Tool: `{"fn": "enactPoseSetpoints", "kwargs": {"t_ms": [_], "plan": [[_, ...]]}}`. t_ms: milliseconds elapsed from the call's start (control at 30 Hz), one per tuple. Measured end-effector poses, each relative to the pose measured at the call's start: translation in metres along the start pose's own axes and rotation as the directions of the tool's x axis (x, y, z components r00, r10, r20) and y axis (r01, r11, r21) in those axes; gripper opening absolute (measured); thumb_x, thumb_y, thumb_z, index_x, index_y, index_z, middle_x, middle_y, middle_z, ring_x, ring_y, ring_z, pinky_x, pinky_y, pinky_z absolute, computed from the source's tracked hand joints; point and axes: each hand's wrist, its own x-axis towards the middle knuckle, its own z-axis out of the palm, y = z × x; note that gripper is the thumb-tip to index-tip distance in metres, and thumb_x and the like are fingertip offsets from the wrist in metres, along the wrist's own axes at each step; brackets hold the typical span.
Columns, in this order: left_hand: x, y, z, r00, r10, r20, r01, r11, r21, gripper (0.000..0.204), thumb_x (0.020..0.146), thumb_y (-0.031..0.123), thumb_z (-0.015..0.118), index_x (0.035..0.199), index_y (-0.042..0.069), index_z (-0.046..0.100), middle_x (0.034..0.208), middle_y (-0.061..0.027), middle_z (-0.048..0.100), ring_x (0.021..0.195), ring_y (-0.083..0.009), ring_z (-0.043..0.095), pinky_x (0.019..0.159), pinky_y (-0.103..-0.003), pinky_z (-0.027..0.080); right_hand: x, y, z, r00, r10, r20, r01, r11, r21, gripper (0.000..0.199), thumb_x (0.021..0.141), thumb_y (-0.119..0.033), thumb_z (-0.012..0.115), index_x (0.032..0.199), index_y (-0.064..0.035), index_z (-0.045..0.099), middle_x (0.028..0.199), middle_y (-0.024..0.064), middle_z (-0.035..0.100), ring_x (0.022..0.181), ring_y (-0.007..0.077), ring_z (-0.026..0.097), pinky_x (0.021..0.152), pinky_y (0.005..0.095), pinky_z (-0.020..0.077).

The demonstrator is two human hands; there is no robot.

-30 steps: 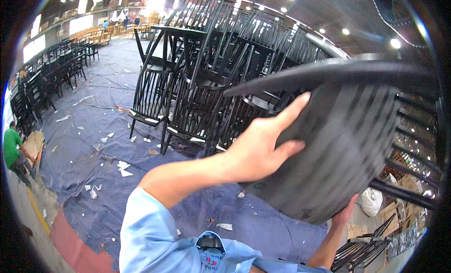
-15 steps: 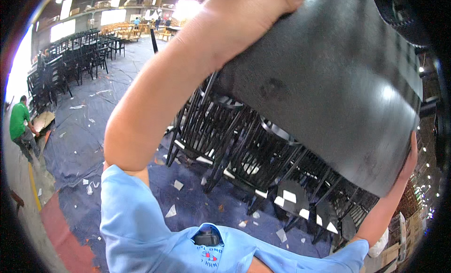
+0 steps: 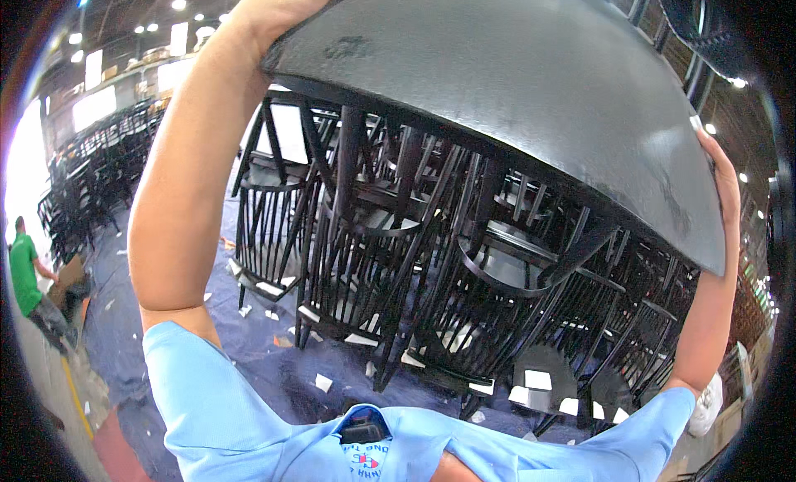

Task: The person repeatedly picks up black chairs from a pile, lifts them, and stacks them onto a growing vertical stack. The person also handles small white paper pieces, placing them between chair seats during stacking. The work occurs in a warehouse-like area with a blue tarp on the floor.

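While both hands grip opposite rims of the black round wooden chair seat, left hand and right hand apparently balance it above stacked black chairs.

Chair seat: black, smooth, semi-gloss finish with faint scuffs. Stacked chairs: black lacquered wood, slightly glossy spindles. Floor tarp: blue, matt, wrinkled, strewn with paper scraps. Shirt: light-blue matt cloth.

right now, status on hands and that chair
Left hand and right hand grip the black chair, raised overhead. Stacked chairs right ahead, below it.
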Motion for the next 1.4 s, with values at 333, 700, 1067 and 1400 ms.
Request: {"fn": "enactPoseSetpoints", "kwargs": {"t_ms": [333, 700, 1067, 1400], "plan": [[0.107, -0.122, -0.042, 0.984, -0.102, -0.149, 0.107, 0.994, 0.029, 0.050, 0.090, 0.034, 0.072, 0.129, 0.004, 0.065, 0.113, -0.0123, 0.069, 0.094, -0.0197, 0.068, 0.083, -0.030, 0.054, 0.105, 0.058, 0.080, 0.989, 0.143, 0.034, -0.141, 0.989, -0.038, 0.041, 0.093, -0.031, 0.067, 0.119, -0.0001, 0.066, 0.096, 0.0109, 0.074, 0.074, 0.0182, 0.071, 0.069, 0.0309, 0.0588], [0.151, -0.219, 0.008, 0.943, -0.245, -0.225, 0.212, 0.964, -0.160, 0.036, 0.092, 0.026, 0.069, 0.116, 0.000, 0.067, 0.098, -0.0106, 0.073, 0.075, -0.0186, 0.071, 0.069, -0.030, 0.059, 0.180, 0.155, 0.090, 0.964, 0.153, 0.217, -0.136, 0.986, -0.092, 0.037, 0.097, -0.029, 0.064, 0.126, -0.0055, 0.066, 0.118, 0.0071, 0.068, 0.101, 0.0106, 0.067, 0.089, 0.0274, 0.0545], [0.222, -0.318, -0.046, 0.921, -0.387, -0.044, 0.379, 0.917, -0.126, 0.033, 0.091, 0.026, 0.069, 0.112, 0.000, 0.068, 0.095, -0.0092, 0.073, 0.074, -0.0162, 0.070, 0.069, -0.028, 0.058, 0.235, 0.228, 0.113, 0.889, 0.432, 0.154, -0.445, 0.894, 0.060, 0.034, 0.098, -0.028, 0.064, 0.111, 0.0025, 0.068, 0.097, 0.0110, 0.075, 0.076, 0.0160, 0.073, 0.070, 0.0275, 0.0599], [0.260, -0.388, -0.063, 0.876, -0.471, 0.101, 0.481, 0.869, -0.114, 0.031, 0.090, 0.025, 0.068, 0.108, 0.000, 0.069, 0.092, -0.0080, 0.073, 0.073, -0.0141, 0.069, 0.070, -0.027, 0.057, 0.264, 0.264, 0.123, 0.820, 0.547, 0.168, -0.564, 0.821, 0.084, 0.035, 0.099, -0.029, 0.062, 0.115, 0.0025, 0.066, 0.100, 0.0119, 0.075, 0.080, 0.0186, 0.073, 0.076, 0.0317, 0.0597]]}}
